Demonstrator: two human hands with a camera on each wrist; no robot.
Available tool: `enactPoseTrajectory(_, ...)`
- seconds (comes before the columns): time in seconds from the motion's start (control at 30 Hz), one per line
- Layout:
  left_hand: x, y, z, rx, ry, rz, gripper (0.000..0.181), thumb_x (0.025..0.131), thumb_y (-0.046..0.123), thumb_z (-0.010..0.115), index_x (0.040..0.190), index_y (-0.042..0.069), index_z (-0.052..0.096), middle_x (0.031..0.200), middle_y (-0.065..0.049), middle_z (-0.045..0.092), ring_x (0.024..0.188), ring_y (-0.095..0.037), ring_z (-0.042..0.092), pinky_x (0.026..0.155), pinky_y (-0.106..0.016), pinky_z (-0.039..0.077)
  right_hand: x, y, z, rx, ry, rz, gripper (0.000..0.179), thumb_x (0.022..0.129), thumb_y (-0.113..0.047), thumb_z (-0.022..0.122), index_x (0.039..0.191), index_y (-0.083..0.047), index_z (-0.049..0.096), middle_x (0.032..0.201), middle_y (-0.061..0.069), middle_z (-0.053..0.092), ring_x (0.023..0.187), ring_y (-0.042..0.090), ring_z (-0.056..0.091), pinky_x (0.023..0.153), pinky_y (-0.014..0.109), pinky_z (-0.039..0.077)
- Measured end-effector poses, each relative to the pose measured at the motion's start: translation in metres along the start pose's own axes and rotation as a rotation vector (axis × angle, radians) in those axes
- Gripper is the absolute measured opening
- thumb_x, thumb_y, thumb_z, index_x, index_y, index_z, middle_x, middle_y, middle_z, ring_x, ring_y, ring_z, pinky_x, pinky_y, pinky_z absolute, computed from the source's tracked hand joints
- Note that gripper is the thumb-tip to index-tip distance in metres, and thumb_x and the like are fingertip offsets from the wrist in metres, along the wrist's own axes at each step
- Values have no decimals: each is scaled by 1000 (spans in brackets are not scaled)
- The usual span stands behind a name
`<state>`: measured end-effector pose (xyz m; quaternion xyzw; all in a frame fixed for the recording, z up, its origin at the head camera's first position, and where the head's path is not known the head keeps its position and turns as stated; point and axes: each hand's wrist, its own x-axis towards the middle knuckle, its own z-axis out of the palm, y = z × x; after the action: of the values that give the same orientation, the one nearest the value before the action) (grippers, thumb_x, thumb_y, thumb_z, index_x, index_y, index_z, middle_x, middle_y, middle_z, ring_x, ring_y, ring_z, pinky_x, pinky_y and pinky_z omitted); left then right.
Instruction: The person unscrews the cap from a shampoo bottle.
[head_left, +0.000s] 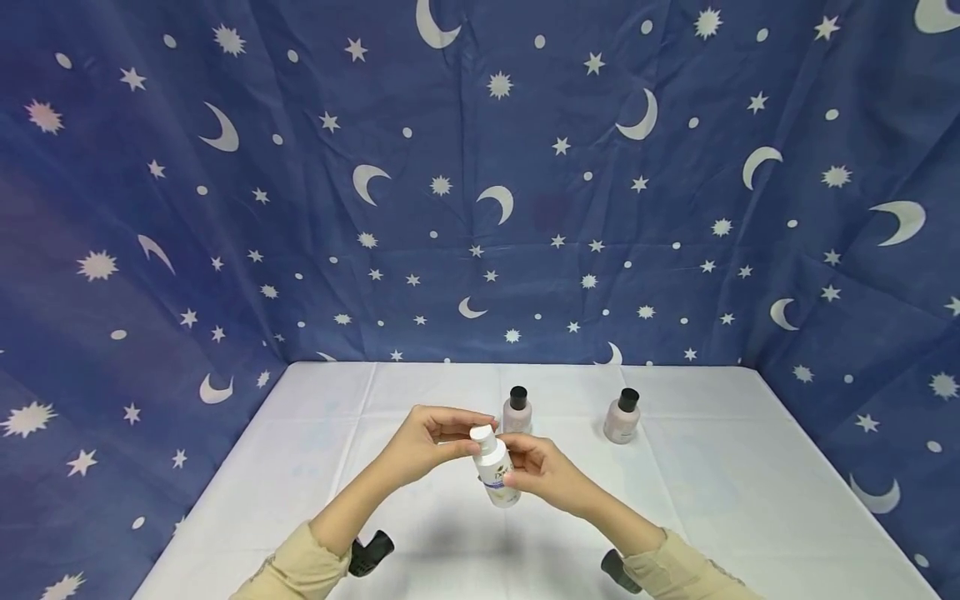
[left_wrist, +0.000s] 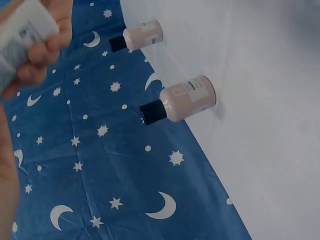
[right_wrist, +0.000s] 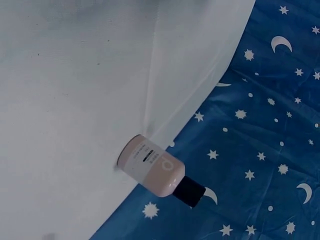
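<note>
A small white bottle (head_left: 498,485) with a label is held above the white table between both hands, tilted slightly. My left hand (head_left: 416,446) pinches its white cap (head_left: 483,437), thumb in front and fingers behind. Around the bottle's body my right hand (head_left: 553,477) grips, its thumb across the label. In the left wrist view, the white bottle (left_wrist: 22,37) appears at the upper left with curled fingers (left_wrist: 37,62) on it. The right wrist view shows neither hand.
On the white table (head_left: 420,533) a pink bottle with a black cap (head_left: 517,414) stands behind the hands. Another pink bottle (head_left: 622,421) stands farther right. A blue curtain (head_left: 525,275) with moons and stars hangs along the back and sides. Black devices (head_left: 371,553) sit at both wrists.
</note>
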<state>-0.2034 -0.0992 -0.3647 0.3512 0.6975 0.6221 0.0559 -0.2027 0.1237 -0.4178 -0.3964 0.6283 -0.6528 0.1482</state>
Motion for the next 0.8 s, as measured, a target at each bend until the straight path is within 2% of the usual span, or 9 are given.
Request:
enactPoseTrajectory(0.1, 4, -1, -2, -54, -72, -11, 48, 84, 13, 69, 119, -17, 55, 119, -36, 56, 100, -3, 65, 87, -28, 55, -3, 0, -5, 82, -72, 0, 59, 96, -22, 54, 130, 22, 34, 121, 26, 59, 105, 8, 63, 93, 24, 52)
enactPoseTrajectory(0.23, 9, 0, -2, -93, -121, -13, 51, 87, 15, 66, 123, -17, 51, 123, -36, 52, 107, -3, 62, 92, -30, 53, -3, 0, -9, 181, -164, -3, 62, 99, -29, 50, 132, 20, 31, 115, 0, 67, 106, 13, 64, 94, 29, 52)
enactPoseTrajectory(0.33, 11, 1, -1, -115, -150, -2, 51, 89, 17, 63, 124, -17, 49, 125, -37, 50, 111, -4, 60, 96, -31, 51, -2, 0, -10, 217, -175, 11, 67, 98, -32, 49, 132, 21, 28, 114, -5, 67, 107, 12, 63, 95, 29, 51)
enactPoseTrajectory(0.43, 12, 0, -1, -117, -124, -2, 51, 90, 19, 63, 124, -17, 50, 123, -37, 52, 110, -4, 61, 96, -31, 51, -1, -2, -8, 221, -133, 39, 68, 98, -32, 50, 134, 21, 26, 116, -6, 66, 109, 10, 62, 95, 27, 51)
enactPoseTrajectory(0.5, 12, 0, -3, -104, -91, -7, 49, 90, 18, 63, 123, -16, 51, 120, -37, 54, 107, -3, 62, 95, -30, 52, 0, -3, -8, 193, -107, 53, 65, 99, -30, 48, 136, 19, 26, 120, -2, 65, 110, 10, 62, 95, 27, 51)
enactPoseTrajectory(0.6, 13, -2, -4, -89, -63, -22, 48, 89, 16, 63, 123, -15, 52, 120, -36, 55, 106, -3, 63, 95, -30, 52, 3, -7, -8, 133, -83, 69, 61, 100, -28, 47, 137, 17, 29, 125, 19, 60, 110, 10, 62, 96, 27, 51)
enactPoseTrajectory(0.7, 17, -2, -4, -80, -60, -26, 48, 88, 15, 64, 123, -16, 52, 120, -35, 55, 107, -3, 63, 94, -31, 52, 4, -12, -12, 84, -76, 88, 60, 100, -27, 47, 137, 17, 30, 127, 39, 48, 109, 9, 63, 95, 27, 51)
enactPoseTrajectory(0.8, 22, -2, -3, -70, -44, -13, 48, 87, 16, 66, 121, -16, 53, 119, -35, 56, 105, -3, 63, 93, -30, 53, 6, -17, -15, 33, -45, 104, 65, 98, -31, 50, 138, 16, 29, 128, 43, 43, 109, 4, 61, 96, 25, 50)
